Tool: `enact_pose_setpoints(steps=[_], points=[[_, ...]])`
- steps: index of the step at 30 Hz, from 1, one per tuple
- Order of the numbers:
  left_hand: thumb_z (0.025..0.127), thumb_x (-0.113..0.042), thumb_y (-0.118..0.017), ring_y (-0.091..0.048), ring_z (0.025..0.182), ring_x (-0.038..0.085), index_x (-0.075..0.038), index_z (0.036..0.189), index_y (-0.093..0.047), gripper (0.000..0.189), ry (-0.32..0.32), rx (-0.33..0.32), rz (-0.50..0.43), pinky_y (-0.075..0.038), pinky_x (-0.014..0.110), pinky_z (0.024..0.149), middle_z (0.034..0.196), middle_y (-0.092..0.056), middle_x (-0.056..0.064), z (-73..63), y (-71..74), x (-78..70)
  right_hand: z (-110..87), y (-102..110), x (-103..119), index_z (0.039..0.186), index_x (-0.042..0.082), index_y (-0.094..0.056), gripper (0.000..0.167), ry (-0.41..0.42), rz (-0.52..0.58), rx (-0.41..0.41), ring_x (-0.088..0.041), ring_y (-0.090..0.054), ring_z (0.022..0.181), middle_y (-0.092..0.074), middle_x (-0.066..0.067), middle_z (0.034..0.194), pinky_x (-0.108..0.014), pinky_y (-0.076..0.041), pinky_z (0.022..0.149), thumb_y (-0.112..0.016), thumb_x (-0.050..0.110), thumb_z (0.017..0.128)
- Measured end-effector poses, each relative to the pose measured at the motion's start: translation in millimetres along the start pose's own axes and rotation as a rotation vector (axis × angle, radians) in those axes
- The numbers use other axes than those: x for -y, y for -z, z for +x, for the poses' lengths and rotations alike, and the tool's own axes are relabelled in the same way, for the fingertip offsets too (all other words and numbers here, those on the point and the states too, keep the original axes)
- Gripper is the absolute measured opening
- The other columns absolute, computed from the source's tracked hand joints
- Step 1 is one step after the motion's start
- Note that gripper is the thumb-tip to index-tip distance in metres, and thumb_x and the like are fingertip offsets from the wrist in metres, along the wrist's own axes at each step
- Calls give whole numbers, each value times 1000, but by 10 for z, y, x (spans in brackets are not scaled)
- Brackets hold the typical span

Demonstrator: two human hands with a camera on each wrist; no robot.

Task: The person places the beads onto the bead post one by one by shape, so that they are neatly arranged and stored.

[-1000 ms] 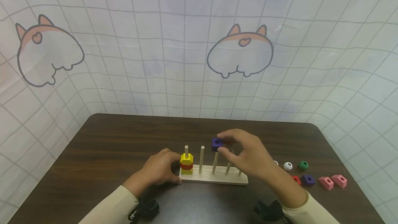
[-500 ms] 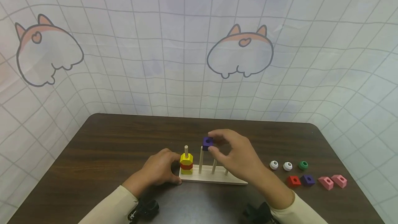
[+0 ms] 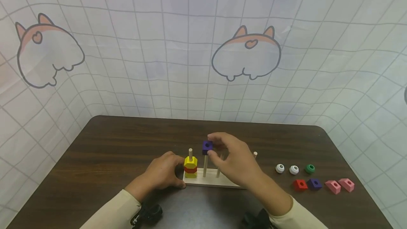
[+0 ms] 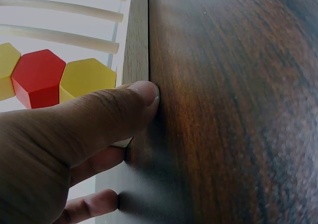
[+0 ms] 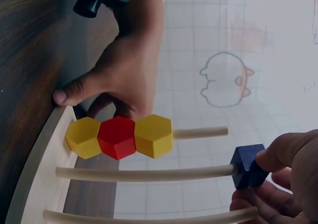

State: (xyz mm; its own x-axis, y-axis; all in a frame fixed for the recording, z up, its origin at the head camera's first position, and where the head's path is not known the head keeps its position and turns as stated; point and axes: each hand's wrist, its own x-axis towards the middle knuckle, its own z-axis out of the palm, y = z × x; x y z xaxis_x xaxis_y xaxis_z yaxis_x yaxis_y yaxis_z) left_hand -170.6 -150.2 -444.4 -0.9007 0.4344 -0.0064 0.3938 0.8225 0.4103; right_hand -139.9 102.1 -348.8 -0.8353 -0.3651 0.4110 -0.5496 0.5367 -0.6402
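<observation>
A wooden peg board (image 3: pixel 219 182) with upright pegs stands on the table. Its leftmost peg carries a yellow hexagonal block (image 3: pixel 190 162), a red hexagonal block (image 5: pixel 117 137) and another yellow one (image 4: pixel 88 78) at the bottom. My left hand (image 3: pixel 163 172) grips the board's left end, thumb at the front edge. Between thumb and fingers my right hand (image 3: pixel 236 160) pinches a purple square block (image 3: pixel 207 146) with a hole. In the right wrist view, that block sits right at the tip of the second peg (image 5: pixel 149 174). The right hand hides part of the board.
To the right on the dark table (image 3: pixel 127 140) lie two white beads (image 3: pixel 280 168), a green bead (image 3: pixel 310 168), a red block (image 3: pixel 300 185), another purple block (image 3: pixel 314 184) and two pink blocks (image 3: pixel 333 187). A patterned white cloth (image 3: pixel 178 80) hangs behind the table.
My right hand has moved left with the purple block, from above the third peg to the top of the second peg. The left hand has stayed at the board's end.
</observation>
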Motion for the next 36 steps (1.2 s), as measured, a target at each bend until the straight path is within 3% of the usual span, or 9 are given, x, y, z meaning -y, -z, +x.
enact_pose_setpoints(steps=[9, 18, 28, 36], points=[[61, -38, -98, -60, 108, 21, -21, 113, -75, 60, 4, 13, -3, -54, 51, 81, 106, -70, -6, 8, 0, 12, -47, -111, -18, 136, 6, -57, 55, -37, -39, 1, -10, -68, 94, -72, 1, 116, -32, -56, 82, -80, 5, 86], [61, -38, -98, -60, 105, 21, -20, 114, -75, 61, 6, 14, -1, -54, 51, 80, 105, -70, -6, 7, 0, 5, -156, -285, -179, 153, 5, -31, 83, -69, 15, -29, -9, -68, 92, -71, 2, 115, -33, -56, 81, -79, 3, 85], [61, -38, -98, -60, 105, 20, -20, 115, -75, 62, 18, 8, 4, -54, 50, 80, 105, -69, -6, -11, 7, -24, -275, -469, -310, 160, 7, 1, 111, -217, 98, 6, -15, -68, 97, -70, 1, 114, -35, -56, 84, -80, 2, 85], [60, -39, -98, -60, 104, 20, -20, 115, -75, 62, 19, 7, 2, -54, 50, 80, 105, -69, -5, -4, -6, -12, -340, -629, -474, 158, 1, -2, 108, -205, 84, 31, -18, -68, 95, -70, -3, 112, -34, -56, 86, -80, 0, 84]])
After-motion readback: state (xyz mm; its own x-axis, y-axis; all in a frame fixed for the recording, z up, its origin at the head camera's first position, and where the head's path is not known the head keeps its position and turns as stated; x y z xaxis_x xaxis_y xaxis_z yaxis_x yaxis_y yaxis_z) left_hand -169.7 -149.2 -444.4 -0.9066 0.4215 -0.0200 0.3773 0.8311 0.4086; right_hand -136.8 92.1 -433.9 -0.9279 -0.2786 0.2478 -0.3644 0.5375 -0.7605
